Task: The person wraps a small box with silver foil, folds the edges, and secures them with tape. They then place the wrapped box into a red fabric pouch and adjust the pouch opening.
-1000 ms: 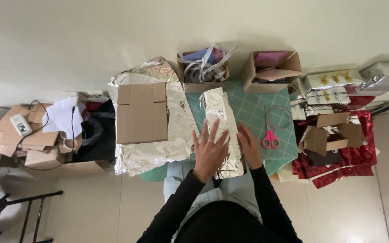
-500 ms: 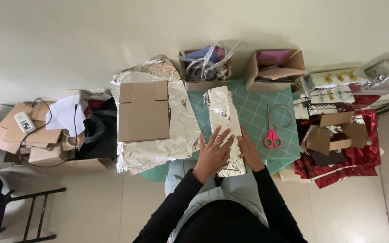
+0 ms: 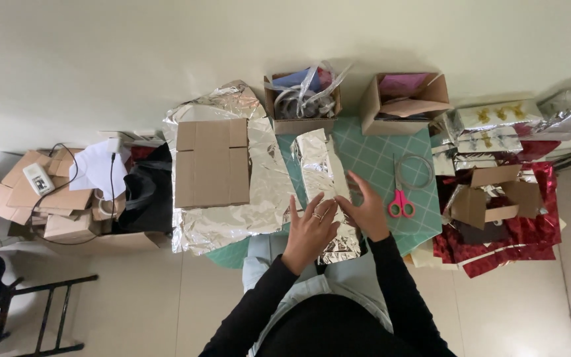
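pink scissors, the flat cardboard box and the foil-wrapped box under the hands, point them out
pink scissors [image 3: 401, 201], head view, on the pink handles
flat cardboard box [image 3: 211, 162], head view, on its middle panel
foil-wrapped box [image 3: 318, 168], head view, on its foil top beyond the hands

your left hand [image 3: 312, 228] has slid down the foil-wrapped package [image 3: 325, 188] since a second ago: then its spread fingers reached up over the package's middle, now they lie closer together on its lower half, nearer your body. your right hand [image 3: 367, 210] has moved too; earlier it sat tucked beside the left hand at the package's right edge, now its fingers [image 3: 358, 185] are spread and press the foil on the package's right side, a little higher than the left hand. your view has also drifted slightly, so the package sits a touch further right than before.
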